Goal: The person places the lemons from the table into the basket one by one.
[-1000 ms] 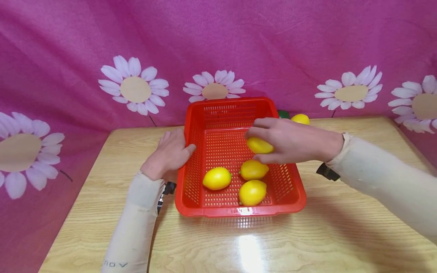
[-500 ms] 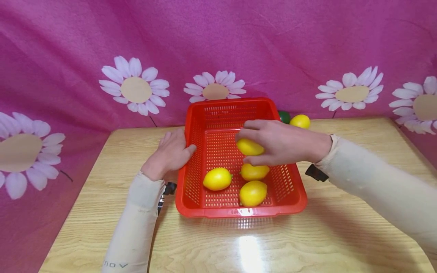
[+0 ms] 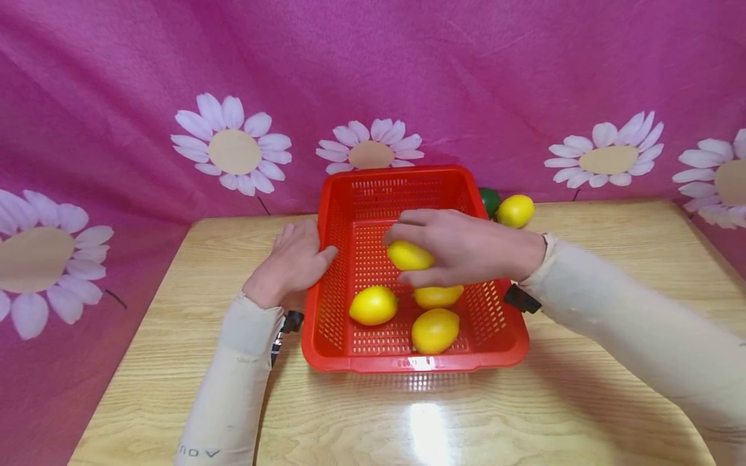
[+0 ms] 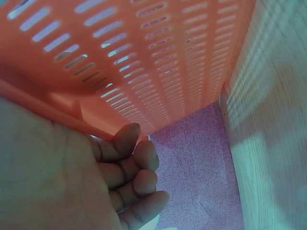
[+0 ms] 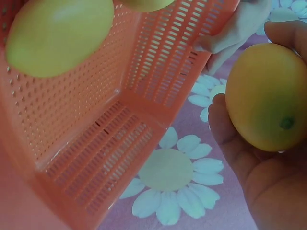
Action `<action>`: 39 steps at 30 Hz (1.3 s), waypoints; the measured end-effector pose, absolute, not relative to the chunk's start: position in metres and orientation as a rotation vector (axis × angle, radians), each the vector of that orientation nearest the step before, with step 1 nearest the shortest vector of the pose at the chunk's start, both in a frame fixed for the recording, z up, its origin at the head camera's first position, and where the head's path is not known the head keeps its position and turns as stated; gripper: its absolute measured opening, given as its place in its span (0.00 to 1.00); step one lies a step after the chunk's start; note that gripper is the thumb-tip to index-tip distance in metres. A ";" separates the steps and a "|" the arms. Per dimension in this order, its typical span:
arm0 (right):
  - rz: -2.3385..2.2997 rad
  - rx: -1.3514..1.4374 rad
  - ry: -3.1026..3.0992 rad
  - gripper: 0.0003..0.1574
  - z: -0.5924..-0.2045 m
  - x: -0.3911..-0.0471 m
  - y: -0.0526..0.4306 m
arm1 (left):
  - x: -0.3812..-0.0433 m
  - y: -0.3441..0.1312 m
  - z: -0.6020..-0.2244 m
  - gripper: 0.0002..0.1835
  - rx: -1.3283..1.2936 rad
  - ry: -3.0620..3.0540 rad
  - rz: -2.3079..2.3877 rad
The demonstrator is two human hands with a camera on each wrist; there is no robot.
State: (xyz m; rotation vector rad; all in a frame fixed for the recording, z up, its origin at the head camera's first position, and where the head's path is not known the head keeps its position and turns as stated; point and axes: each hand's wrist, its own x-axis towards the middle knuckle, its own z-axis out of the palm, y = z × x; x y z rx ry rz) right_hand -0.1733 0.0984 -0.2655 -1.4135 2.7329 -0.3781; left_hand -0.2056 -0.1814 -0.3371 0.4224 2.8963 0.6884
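My right hand (image 3: 466,243) holds a yellow lemon (image 3: 409,256) above the red plastic basket (image 3: 373,364), thumb on one side and fingers on the other. The right wrist view shows this lemon (image 5: 266,98) within the fingers, its stem end towards the camera. My left hand (image 3: 294,259) grips the basket's left rim, with the thumb hooked over it. In the left wrist view, that hand's fingers (image 4: 136,182) lie loosely bent outside the slotted wall (image 4: 158,57). Inside the basket lie three lemons: one on the left (image 3: 373,305), one at the front right (image 3: 436,331), and one partly hidden behind it (image 3: 440,297).
Beyond the basket's back right corner, another lemon (image 3: 515,211) sits on the wooden table (image 3: 192,323). A dark green round thing (image 3: 490,202) is next to it, partly hidden by the basket. A pink cloth (image 3: 408,71) printed with daisies hangs behind the table.
My right hand has moved left over the basket, carrying the lemon along, and now covers part of a lemon below. The left hand has stayed on the rim.
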 end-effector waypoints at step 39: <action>-0.370 -1.535 2.614 0.30 -0.290 -0.175 0.062 | -0.207 -0.183 -0.338 0.15 0.405 2.894 0.669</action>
